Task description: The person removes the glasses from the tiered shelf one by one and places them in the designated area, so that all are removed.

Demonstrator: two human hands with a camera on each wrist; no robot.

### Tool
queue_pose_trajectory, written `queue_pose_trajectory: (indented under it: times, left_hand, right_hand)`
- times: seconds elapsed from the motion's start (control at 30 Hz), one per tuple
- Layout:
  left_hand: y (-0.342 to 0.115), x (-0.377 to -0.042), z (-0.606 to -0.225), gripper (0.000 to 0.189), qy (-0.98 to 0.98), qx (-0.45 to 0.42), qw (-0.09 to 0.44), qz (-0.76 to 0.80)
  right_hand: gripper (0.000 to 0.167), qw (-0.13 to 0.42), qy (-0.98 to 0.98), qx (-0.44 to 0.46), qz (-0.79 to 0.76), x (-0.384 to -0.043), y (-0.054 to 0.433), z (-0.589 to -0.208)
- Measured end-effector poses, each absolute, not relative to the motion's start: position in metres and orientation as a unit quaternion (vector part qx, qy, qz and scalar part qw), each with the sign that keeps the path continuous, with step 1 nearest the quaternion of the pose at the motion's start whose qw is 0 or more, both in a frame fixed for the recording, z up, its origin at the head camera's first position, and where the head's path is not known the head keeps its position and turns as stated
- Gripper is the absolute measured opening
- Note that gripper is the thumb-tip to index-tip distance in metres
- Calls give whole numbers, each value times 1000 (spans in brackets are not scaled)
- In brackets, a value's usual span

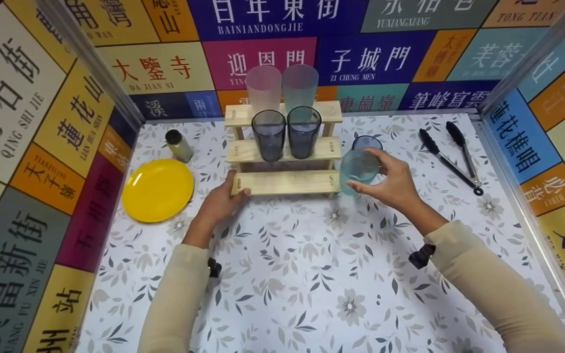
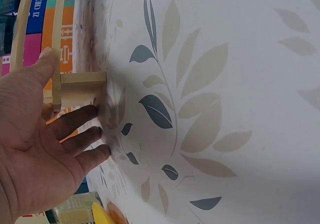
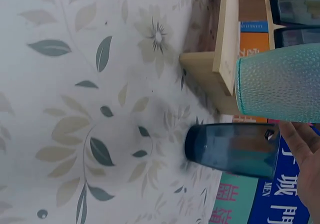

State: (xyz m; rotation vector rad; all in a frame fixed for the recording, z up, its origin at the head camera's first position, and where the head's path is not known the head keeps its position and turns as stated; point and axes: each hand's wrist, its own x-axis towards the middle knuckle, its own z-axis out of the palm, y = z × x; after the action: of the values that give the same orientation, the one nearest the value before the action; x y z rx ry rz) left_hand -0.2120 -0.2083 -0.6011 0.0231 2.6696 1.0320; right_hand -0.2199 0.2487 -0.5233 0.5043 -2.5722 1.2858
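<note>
A three-step wooden rack [image 1: 290, 183] stands at the back middle of the table. My left hand [image 1: 218, 202] pinches the left end of its lowest step, thumb on top; the left wrist view shows the other fingers spread below. My right hand [image 1: 396, 179] grips a pale teal textured cup [image 1: 359, 169] above the table, beside the rack's right end. Just behind that cup, a dark blue cup [image 3: 232, 146] stands on the table, partly hidden in the head view. Two dark cups [image 1: 269, 137] are on the middle step, and two frosted cups [image 1: 264, 87] on the top step.
To the left lies a yellow plate [image 1: 158, 190], with a small black-capped bottle [image 1: 179, 146] behind it. Black-tipped tongs [image 1: 459, 164] lie spread at the right. Panels with printed characters [image 1: 258, 59] wall the table's back and sides.
</note>
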Motion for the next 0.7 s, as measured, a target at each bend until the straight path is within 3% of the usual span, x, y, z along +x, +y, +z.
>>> queue_pose_trajectory:
  times: [0.7]
  left_hand:
    - [-207, -214, -598, 91, 925, 4, 146, 349]
  right_hand:
    - [81, 106, -903, 101, 404, -224, 305, -534]
